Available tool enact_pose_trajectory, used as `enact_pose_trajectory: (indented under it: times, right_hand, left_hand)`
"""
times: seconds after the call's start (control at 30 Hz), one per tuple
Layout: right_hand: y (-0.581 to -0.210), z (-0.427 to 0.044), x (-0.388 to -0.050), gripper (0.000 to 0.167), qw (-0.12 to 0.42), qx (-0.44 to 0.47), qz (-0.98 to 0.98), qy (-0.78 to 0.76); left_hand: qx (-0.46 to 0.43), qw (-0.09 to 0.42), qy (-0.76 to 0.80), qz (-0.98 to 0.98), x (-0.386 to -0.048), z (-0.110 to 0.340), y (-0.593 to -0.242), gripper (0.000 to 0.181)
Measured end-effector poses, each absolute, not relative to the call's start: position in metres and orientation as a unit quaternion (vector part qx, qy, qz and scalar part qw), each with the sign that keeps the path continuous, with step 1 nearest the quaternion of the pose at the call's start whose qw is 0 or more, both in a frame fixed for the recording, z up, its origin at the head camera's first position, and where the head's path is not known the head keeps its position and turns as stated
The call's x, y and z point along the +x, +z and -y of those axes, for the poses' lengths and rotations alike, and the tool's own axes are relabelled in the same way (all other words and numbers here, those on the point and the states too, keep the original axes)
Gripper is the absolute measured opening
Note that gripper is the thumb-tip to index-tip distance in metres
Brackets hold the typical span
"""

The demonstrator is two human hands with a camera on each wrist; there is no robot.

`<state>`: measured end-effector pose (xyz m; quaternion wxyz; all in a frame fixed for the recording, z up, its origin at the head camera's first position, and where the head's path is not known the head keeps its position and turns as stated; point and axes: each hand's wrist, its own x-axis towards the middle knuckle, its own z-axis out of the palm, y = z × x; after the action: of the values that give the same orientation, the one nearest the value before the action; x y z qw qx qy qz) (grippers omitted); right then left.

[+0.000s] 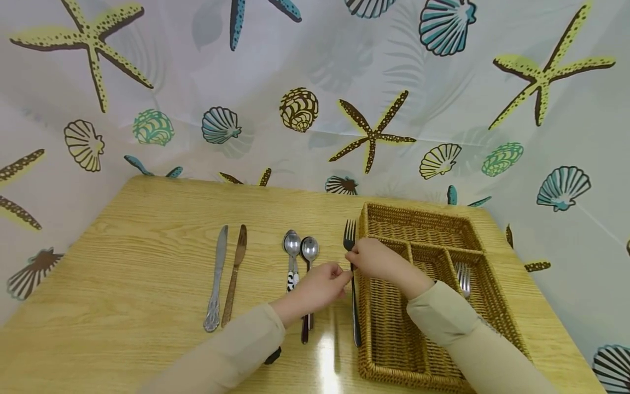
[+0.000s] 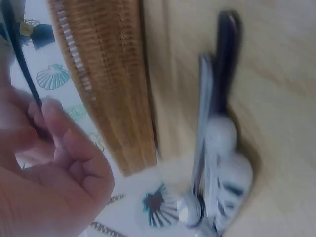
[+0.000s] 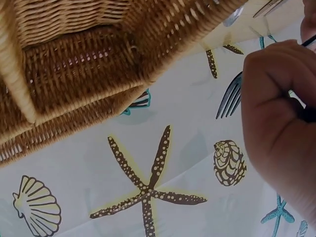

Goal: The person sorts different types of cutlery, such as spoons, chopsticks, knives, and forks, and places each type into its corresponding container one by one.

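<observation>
A dark fork [image 1: 355, 317] is held between my two hands, beside the left side of the wicker basket [image 1: 394, 375]. Its tines point to the back. My right hand [image 1: 376, 260] pinches it just below the head; in the right wrist view the tines [image 3: 231, 96] stick out past the curled fingers. Lower down, my left hand [image 1: 317, 287] pinches the handle, and the left wrist view has the thin handle [image 2: 22, 64] rising from thumb and finger. Several spoons [image 1: 310, 249] lie left of the fork, partly covered by the left hand and forearm.
Two knives [image 1: 216, 279] lie side by side further left on the wooden table [image 1: 147, 262]. Inside the basket's right compartment sits a silver fork [image 1: 463, 279], partly behind the right sleeve. A black end [image 1: 273, 355] shows by the left sleeve. Behind hangs a seashell-patterned cloth [image 1: 275, 60].
</observation>
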<state>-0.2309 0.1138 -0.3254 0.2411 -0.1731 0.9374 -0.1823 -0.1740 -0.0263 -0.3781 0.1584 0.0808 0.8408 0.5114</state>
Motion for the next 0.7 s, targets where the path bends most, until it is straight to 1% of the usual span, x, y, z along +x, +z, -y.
enact_pose_trajectory:
  times: [0.07,0.17,0.27,0.33,0.37,0.5,0.6,0.7]
  right_hand:
    - [-0.323,-0.12,-0.231,0.048,0.243,-0.173,-0.938,-0.177]
    - [-0.319,-0.133,-0.232,0.048,0.241,-0.177,-0.939,-0.168]
    - [-0.316,-0.151,-0.235,0.048,0.239,-0.179,-0.941,-0.158]
    - [-0.315,-0.164,-0.236,0.047,0.242,-0.177,-0.941,-0.154]
    - [-0.314,-0.171,-0.237,0.046,0.243,-0.175,-0.942,-0.151]
    - [-0.311,-0.202,-0.241,0.045,0.246,-0.163,-0.945,-0.139]
    - [-0.312,-0.223,-0.245,0.045,0.247,-0.16,-0.947,-0.132]
    - [-0.315,-0.239,-0.246,0.045,0.245,-0.165,-0.947,-0.126]
  left_hand:
    - [0.09,0.16,0.478,-0.859,-0.174,0.036,-0.378,0.04]
    - [0.095,0.143,0.405,-0.898,-0.176,0.057,-0.377,0.038]
    - [0.07,0.116,0.315,-0.939,-0.177,0.087,-0.379,0.036]
    - [0.048,0.1,0.26,-0.959,-0.177,0.11,-0.383,0.04]
    - [0.033,0.099,0.233,-0.967,-0.177,0.121,-0.384,0.043]
    - [0.001,0.095,0.158,-0.983,-0.174,0.156,-0.389,0.036]
    - [-0.019,0.104,0.138,-0.985,-0.171,0.167,-0.392,0.038]
    - [-0.031,0.106,0.139,-0.984,-0.169,0.172,-0.394,0.031]
